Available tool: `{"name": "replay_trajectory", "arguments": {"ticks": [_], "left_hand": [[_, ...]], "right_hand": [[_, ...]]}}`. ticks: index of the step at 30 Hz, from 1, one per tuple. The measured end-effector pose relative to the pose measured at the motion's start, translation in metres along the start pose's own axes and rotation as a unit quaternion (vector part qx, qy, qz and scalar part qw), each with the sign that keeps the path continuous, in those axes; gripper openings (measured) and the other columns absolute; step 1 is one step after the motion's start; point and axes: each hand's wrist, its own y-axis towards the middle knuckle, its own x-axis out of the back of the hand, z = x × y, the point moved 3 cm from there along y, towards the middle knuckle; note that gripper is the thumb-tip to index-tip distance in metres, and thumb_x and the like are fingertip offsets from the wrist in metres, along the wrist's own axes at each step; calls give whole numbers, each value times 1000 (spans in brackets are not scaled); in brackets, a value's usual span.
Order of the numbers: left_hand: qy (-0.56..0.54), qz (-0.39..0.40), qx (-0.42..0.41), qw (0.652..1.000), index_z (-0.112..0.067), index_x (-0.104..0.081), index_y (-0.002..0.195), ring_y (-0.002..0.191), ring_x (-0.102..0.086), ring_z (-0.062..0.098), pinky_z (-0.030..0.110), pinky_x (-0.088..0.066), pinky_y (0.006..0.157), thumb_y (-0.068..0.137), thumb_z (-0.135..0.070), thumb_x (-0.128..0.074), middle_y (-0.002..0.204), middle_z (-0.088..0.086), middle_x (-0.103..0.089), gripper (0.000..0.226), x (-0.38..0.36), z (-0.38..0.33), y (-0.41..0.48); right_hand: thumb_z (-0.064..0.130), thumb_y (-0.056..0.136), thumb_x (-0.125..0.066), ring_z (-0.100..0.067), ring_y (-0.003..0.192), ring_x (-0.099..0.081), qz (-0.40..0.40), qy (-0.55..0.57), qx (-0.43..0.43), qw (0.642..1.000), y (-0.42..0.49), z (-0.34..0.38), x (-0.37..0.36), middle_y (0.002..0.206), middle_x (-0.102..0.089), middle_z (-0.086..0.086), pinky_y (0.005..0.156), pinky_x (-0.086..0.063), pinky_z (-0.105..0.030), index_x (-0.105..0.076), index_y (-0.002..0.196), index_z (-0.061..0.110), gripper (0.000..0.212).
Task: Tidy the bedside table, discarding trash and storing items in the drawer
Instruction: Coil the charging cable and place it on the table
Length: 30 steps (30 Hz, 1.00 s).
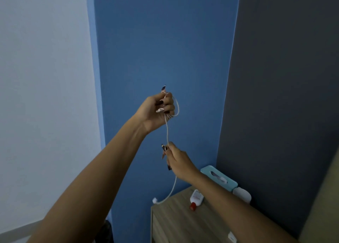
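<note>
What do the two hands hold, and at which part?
Both hold one white cable. The left hand grips its coiled end; the right hand pinches it mid-length, and the rest hangs free below.

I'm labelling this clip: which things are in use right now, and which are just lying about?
In use: white cable, left hand, right hand.
Lying about: red-capped bottle, teal tissue box, white container, on the bedside table.

Bare forearms (102, 169), long pointed dark-painted nails on the fingers (169, 104).
</note>
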Motion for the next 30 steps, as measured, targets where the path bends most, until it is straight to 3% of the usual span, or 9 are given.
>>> {"name": "replay_trajectory", "arguments": {"ticks": [4, 8, 10, 14, 16, 19, 23, 28, 30], "left_hand": [[257, 127, 104, 952, -19, -46, 71, 46, -17, 9, 16, -28, 46, 95, -11, -31, 56, -6, -40, 29, -11, 13, -27], [581, 135, 284, 750, -15, -50, 73, 53, -42, 11, 21, -39, 55, 98, -17, -35, 61, -4, -50, 29, 21, 53, -49], [614, 66, 325, 716, -12, -51, 81, 56, -50, 13, 24, -44, 61, 101, -21, -35, 68, 0, -60, 27, 41, 67, -50], [599, -79, 266, 751, -3, -53, 105, 76, -66, 20, 34, -53, 85, 102, -16, -32, 98, 17, -72, 24, 75, 73, -37], [544, -134, 218, 799, 0, -52, 108, 85, -67, 24, 35, -52, 92, 102, -13, -33, 109, 24, -69, 25, 86, 68, -31], [383, -193, 145, 891, 0, -59, 101, 91, -65, 27, 38, -49, 98, 102, -11, -31, 93, 17, -73, 30, 91, 56, -23], [92, -149, 51, 983, 1, -58, 95, 87, -61, 30, 37, -48, 88, 77, -12, -36, 81, 15, -70, 32, 80, 32, -21], [6, -88, 6, 996, -10, -60, 80, 58, -54, 16, 25, -44, 66, 93, -37, -42, 68, 0, -54, 35, 53, 16, -21], [-1, -62, -1, 998, -15, -48, 74, 43, -42, 9, 18, -40, 51, 99, -38, -37, 52, -5, -45, 36, 38, 19, -18]], "right_hand": [[32, 102, -32, -13, 56, -55, 21, -49, -53, 997, 7, -21, 13, 63, -58, 1, 60, -44, -34, -48, 77, 31, 30], [19, 98, -35, -17, 60, -55, 27, -132, -61, 989, 19, -22, 50, 66, -57, 1, 58, -37, -30, -46, 74, 21, 27], [18, 98, -36, -13, 53, -48, 30, -174, -47, 983, 23, -16, 65, 62, -51, 5, 50, -31, -28, -51, 79, 17, 24], [16, 97, -39, -12, 47, -42, 4, -178, -45, 983, 31, 7, 85, 58, -49, 5, 45, -29, -27, -63, 79, 13, 30], [16, 97, -39, -10, 46, -39, -16, -165, -36, 985, 30, 21, 88, 57, -48, 6, 44, -27, -24, -66, 80, 11, 32], [16, 96, -40, -14, 49, -41, -56, -158, -9, 986, 21, 38, 85, 57, -48, 7, 48, -27, -29, -66, 82, 9, 31], [18, 96, -42, -13, 46, -39, -62, -110, 21, 992, 1, 47, 65, 54, -44, 3, 46, -25, -30, -60, 82, 9, 25], [26, 101, -36, -4, 48, -48, -2, -40, 48, 998, -26, 39, 19, 59, -52, 7, 46, -35, -19, -55, 88, 19, 24], [26, 102, -34, -12, 62, -60, 49, -20, 25, 998, -32, 28, 0, 73, -63, 2, 57, -47, -28, -56, 92, 21, 24]]}}
